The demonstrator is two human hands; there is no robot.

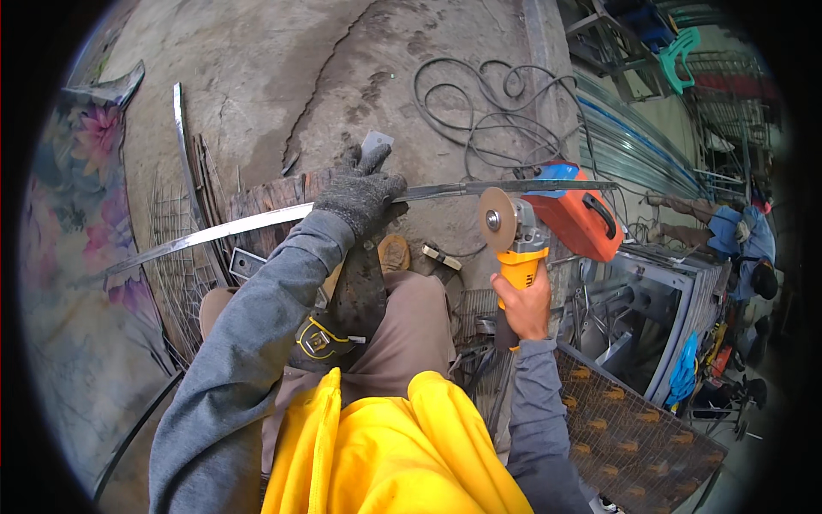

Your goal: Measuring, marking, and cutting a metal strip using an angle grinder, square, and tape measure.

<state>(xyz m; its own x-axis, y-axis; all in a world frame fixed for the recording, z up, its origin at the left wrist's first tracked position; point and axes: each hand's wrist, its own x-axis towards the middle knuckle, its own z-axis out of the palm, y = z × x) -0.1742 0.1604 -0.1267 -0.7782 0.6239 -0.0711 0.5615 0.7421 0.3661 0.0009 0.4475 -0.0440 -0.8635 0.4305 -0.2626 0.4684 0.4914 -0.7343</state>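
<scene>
At eleven o'clock, our gloved left hand (360,187) was curled over the long metal strip (248,227), which stretched from nine o'clock to past two. Toward three o'clock, our bare right hand (527,301) was wrapped firmly around the yellow angle grinder (520,267), its disc (505,206) near the strip.

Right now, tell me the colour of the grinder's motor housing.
The grinder's motor housing is yellow, best seen in the head view.

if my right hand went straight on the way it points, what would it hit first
Your right hand holds the grinder, so the grinder's disc would likely meet the metal bar first; depth is hard to judge from this one view.
</scene>
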